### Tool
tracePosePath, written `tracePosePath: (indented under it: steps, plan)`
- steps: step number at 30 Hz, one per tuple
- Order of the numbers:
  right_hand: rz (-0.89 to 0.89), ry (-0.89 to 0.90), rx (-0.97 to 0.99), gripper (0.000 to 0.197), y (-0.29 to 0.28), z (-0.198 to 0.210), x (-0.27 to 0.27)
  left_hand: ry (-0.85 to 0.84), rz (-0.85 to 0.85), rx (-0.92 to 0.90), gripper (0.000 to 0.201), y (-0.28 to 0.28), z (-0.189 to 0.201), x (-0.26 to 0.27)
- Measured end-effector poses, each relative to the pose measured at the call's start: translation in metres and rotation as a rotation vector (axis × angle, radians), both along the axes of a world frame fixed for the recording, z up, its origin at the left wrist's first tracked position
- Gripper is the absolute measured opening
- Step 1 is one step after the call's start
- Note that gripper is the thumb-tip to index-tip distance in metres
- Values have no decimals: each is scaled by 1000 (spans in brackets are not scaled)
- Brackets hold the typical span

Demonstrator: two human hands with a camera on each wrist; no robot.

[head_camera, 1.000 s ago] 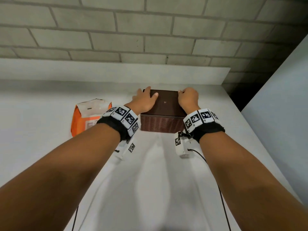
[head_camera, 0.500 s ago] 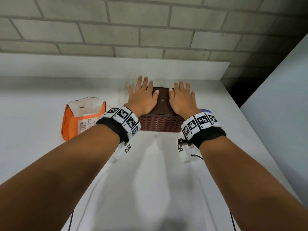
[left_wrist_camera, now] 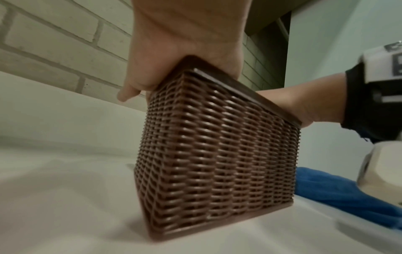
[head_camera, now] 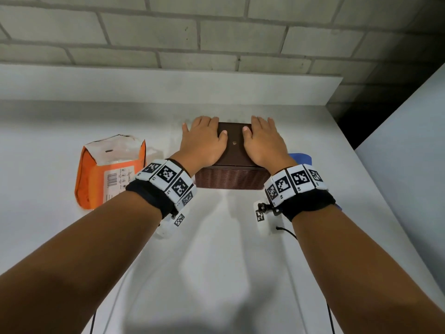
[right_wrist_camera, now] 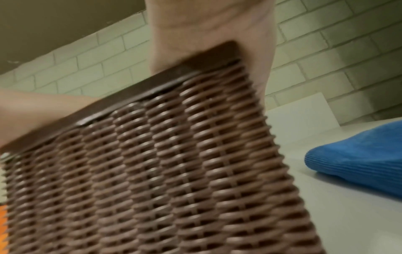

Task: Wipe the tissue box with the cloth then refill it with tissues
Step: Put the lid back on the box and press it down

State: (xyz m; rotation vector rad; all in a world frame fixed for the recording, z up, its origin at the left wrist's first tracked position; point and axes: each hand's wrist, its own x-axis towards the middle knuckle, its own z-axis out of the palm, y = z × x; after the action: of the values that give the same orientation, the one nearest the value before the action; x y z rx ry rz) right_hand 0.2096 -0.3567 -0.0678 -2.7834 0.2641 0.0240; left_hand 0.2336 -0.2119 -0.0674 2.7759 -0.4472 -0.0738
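A brown wicker tissue box (head_camera: 234, 150) with a smooth dark lid stands on the white counter (head_camera: 216, 261). My left hand (head_camera: 204, 141) lies on the lid's left half and my right hand (head_camera: 262, 141) on its right half. Both thumbs rest on top, and the fingers bend down over the far edge. From the left wrist the box (left_wrist_camera: 217, 163) shows under my palm (left_wrist_camera: 185, 43). An opened orange tissue pack (head_camera: 108, 174) stands to the left. The blue cloth (head_camera: 299, 157) lies right of the box, mostly behind my right wrist, and shows clearly in the right wrist view (right_wrist_camera: 359, 159).
A raised white ledge (head_camera: 168, 85) and a brick wall (head_camera: 216, 32) close the back. A white panel (head_camera: 409, 153) bounds the right side, with a dark gap (head_camera: 349, 116) behind it. Thin cables (head_camera: 286, 232) trail from the wrist cameras across the counter.
The hands went from a curled hold on the box's sides to lying flat on the lid. Now the fingers bend down over its far edge. The box has stayed in place.
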Motion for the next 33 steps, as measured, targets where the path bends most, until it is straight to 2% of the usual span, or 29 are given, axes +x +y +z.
tracePosePath:
  steps: [7,10,12,14,17,20,21,24,25,27,29,31,33]
  plan:
    - [-23,19,38,53,2,0,0,8,9,-10,52,-3,0,0]
    - [-20,50,80,55,3,5,-3,64,22,-131,55,-2,2,-3]
    - [-13,73,132,58,3,10,-6,135,107,-280,61,1,4,-6]
    - [-58,87,293,62,1,17,-8,284,258,-496,69,6,7,-6]
    - [-310,143,624,65,-14,26,-10,538,475,-733,69,15,10,-10]
    - [-442,242,841,63,-29,28,-23,735,545,-889,53,21,19,-18]
    - [-461,262,949,60,-32,27,-30,768,553,-906,55,22,22,-20]
    - [-493,233,1135,39,-31,26,-42,819,616,-869,101,28,5,0]
    - [-505,213,1146,37,-32,25,-43,826,598,-877,107,29,-5,9]
    - [-489,185,1165,45,-35,24,-41,854,534,-885,117,29,-14,17]
    - [-498,177,1212,50,-32,34,-48,881,508,-932,128,29,11,-7]
    - [-491,184,1245,50,-27,49,-58,870,523,-1019,114,27,30,-23]
    - [-476,174,1242,51,-30,54,-58,835,529,-1179,96,25,46,-43]
